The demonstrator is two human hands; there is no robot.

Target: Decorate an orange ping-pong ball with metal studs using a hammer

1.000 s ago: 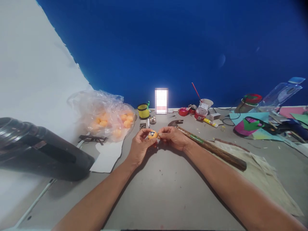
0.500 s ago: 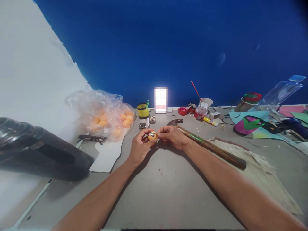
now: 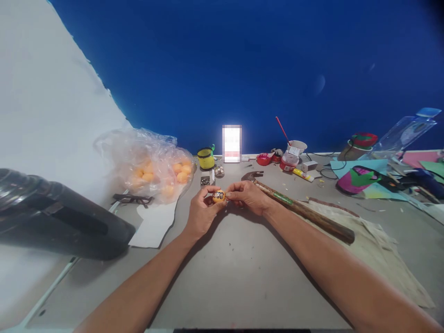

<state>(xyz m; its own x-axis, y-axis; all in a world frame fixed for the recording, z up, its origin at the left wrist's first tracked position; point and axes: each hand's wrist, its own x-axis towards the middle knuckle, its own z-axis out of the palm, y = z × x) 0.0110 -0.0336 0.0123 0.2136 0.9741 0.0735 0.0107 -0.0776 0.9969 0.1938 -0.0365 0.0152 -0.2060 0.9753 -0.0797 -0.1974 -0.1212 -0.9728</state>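
A small orange ball (image 3: 218,197) with shiny silver pieces on its top is between my hands, above the grey table. My left hand (image 3: 200,212) is closed round its left side, thumb below and fingers behind. On the right edge of the ball, the thumb and forefinger of my right hand (image 3: 249,196) are pinched together; whether a tiny piece is between them is hidden. Just beyond lie a dark patch of small shiny tiles (image 3: 205,181) and a silver-covered ball (image 3: 219,171). A claw hammer (image 3: 305,212) lies beside my right forearm.
At left are a clear bag of orange balls (image 3: 147,173), eyeglasses (image 3: 133,199), white paper (image 3: 154,226) and a dark bottle (image 3: 62,215). Behind stand a yellow pot (image 3: 206,159) and a bright phone (image 3: 232,143). A glue tube (image 3: 303,175) and a beige cloth (image 3: 374,249) are at right.
The orange ball has turned slightly in my fingers, so its silver patch looks rounder and faces me differently. Both hands have stayed almost in place.
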